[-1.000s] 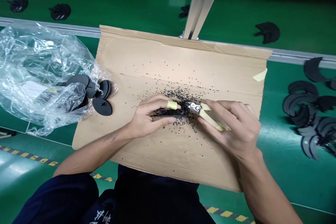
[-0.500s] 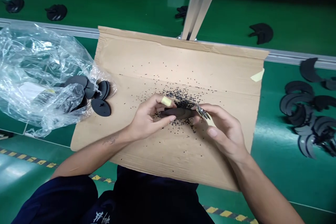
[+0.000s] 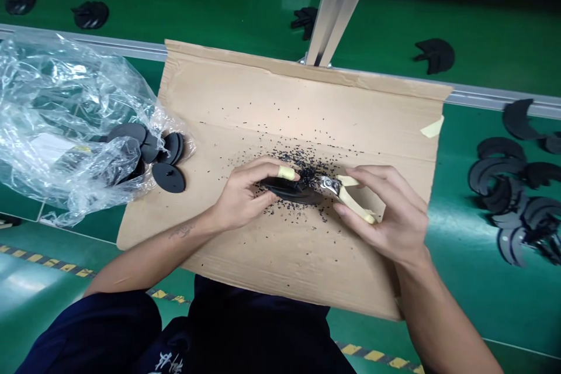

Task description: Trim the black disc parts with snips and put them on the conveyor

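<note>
1. Left hand (image 3: pixel 239 198) pinched dark disc (image 3: pixel 291 191) at its left end, fingers narrow; disc tilted over cardboard (image 3: pixel 245 87), amid black bits (image 3: pixel 302 158).
2. Right hand (image 3: pixel 390 213) held nippers (image 3: pixel 329 184), fingers round spread yellow handles.
3. Step, likely: trimming disc; nipper tips near its right end, contact unclear.
4. Next cut called for steady disc, aligned tips, handle squeeze.

Disc (image 3: pixel 291 190) left of pliers (image 3: pixel 333 186), over cardboard (image 3: pixel 263 85)
</note>
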The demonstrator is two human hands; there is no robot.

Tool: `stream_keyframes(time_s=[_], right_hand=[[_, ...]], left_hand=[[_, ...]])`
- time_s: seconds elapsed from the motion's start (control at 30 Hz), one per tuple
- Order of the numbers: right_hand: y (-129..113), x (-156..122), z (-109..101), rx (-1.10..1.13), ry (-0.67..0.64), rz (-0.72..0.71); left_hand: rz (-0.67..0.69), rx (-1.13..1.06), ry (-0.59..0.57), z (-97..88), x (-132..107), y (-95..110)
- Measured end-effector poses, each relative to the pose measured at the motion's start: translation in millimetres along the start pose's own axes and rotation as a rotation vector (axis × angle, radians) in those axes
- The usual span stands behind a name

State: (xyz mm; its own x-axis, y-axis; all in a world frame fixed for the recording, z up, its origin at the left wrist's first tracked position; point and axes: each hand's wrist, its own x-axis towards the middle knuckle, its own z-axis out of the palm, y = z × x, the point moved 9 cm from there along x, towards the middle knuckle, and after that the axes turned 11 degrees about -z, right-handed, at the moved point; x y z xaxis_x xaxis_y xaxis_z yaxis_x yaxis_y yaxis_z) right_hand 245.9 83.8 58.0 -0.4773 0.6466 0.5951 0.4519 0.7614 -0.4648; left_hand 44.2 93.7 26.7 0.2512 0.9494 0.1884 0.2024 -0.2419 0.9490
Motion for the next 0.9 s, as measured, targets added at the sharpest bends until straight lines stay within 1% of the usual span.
stream_keyframes(time_s=[0.07, 0.17, 0.3, 0.47, 0.67, 0.9], right_hand=[[-2, 0, 3, -0.045, -0.045, -0.047], [-7, 1, 7, -0.071, -0.087, -0.102], [-12, 2, 6, -0.087, -0.083, -0.139], [-13, 2, 1, -0.121, -0.076, -0.144], [-16, 3, 3, -0.123, -0.102, -0.176], [-16, 0, 2, -0.156, -0.091, -0.168]], left_hand=[[-0.035, -0.019, -0.017, 1.3, 0, -2], [-0.047, -0.034, -0.035, 2.9, -1, -2], [-0.041, -0.046, -0.051, 4.5, -2, -2], [-0.015, -0.07, -0.076, 7.0, -1, 0], [-0.011, -0.076, -0.101, 9.1, -1, 2], [0.01, -0.069, -0.092, 8.9, -1, 2]])
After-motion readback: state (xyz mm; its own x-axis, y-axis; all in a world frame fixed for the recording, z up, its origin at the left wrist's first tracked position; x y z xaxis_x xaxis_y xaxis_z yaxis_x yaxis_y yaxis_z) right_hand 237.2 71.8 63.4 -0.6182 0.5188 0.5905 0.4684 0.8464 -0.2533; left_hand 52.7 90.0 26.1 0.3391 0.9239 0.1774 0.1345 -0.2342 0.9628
